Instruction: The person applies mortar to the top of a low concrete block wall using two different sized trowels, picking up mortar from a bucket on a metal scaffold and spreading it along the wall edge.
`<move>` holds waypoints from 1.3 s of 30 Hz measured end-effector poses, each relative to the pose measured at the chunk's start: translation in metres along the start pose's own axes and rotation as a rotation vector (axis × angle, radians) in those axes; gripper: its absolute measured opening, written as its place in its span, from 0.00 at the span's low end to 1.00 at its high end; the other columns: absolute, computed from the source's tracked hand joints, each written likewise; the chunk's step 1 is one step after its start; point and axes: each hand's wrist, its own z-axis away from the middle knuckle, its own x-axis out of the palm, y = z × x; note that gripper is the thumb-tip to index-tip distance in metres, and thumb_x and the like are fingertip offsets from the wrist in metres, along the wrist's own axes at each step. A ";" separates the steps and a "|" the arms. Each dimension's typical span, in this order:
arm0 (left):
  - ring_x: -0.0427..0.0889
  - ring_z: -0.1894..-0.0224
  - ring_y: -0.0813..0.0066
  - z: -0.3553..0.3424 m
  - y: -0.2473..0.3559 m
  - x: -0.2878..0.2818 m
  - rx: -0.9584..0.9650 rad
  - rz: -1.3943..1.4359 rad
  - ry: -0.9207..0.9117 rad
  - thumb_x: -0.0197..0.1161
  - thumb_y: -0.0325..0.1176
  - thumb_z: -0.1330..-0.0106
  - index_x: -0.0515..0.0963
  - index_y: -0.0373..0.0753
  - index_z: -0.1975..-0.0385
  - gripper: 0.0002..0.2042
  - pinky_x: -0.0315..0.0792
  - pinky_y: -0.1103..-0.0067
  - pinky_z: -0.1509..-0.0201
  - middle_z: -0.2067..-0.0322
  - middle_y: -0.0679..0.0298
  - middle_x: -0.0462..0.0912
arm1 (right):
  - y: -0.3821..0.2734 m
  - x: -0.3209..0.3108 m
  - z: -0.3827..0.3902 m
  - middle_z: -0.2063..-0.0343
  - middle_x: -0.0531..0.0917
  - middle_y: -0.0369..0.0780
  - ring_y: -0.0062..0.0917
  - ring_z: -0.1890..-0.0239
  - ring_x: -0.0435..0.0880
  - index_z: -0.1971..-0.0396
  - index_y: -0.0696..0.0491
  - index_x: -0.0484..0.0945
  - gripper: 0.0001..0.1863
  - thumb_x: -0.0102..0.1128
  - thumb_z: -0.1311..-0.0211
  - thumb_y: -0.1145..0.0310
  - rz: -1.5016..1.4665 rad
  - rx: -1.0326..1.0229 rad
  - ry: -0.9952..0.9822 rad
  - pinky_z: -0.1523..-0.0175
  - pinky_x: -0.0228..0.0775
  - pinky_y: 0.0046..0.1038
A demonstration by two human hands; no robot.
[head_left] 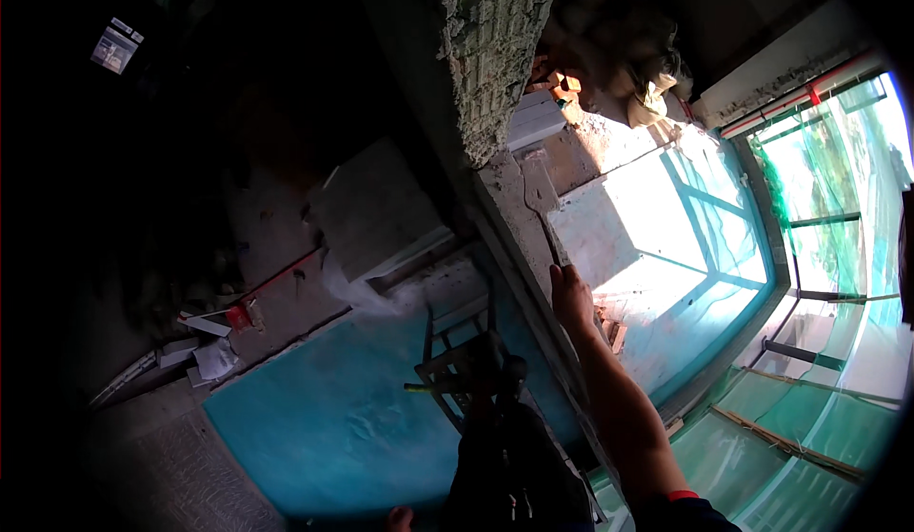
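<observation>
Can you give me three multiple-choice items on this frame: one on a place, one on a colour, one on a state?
1. Where does the blade of the trowel rest?
A. on the teal floor
B. against the wall edge below the rough plaster
C. on the stepladder

2. What colour is the band at the cuff of the right arm's sleeve?
A. red
B. yellow
C. white

3. What is the state of the right hand?
A. open and empty
B. closed around the trowel's handle
C. flat on the floor

Answers:
1 B: the blade lies on the grey wall edge, just under the rough plaster.
2 A: a thin red strip shows above the dark sleeve.
3 B: the fingers wrap the handle, arm stretched up from the lower edge.
</observation>
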 end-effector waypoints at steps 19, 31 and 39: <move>0.82 0.61 0.69 0.042 -0.069 0.077 -0.073 0.016 -0.145 0.53 0.39 0.31 0.75 0.36 0.51 0.16 0.77 0.72 0.61 0.60 0.59 0.82 | 0.136 0.016 0.122 0.71 0.79 0.58 0.56 0.64 0.78 0.67 0.54 0.68 0.20 0.43 0.33 0.50 0.163 0.184 -0.185 0.60 0.67 0.52; 0.81 0.61 0.68 0.038 -0.080 0.100 -0.022 0.028 -0.031 0.53 0.42 0.31 0.77 0.36 0.52 0.17 0.76 0.70 0.62 0.62 0.59 0.82 | 0.002 0.010 -0.048 0.64 0.79 0.59 0.57 0.57 0.76 0.62 0.58 0.71 0.24 0.40 0.33 0.48 0.199 -0.059 -0.153 0.55 0.67 0.52; 0.80 0.57 0.60 0.044 -0.042 0.147 0.092 -0.257 0.018 0.53 0.41 0.34 0.77 0.34 0.55 0.18 0.73 0.68 0.52 0.60 0.54 0.82 | 0.111 0.038 0.041 0.60 0.78 0.57 0.55 0.55 0.76 0.56 0.51 0.66 0.14 0.42 0.35 0.59 0.318 0.071 -0.352 0.53 0.68 0.50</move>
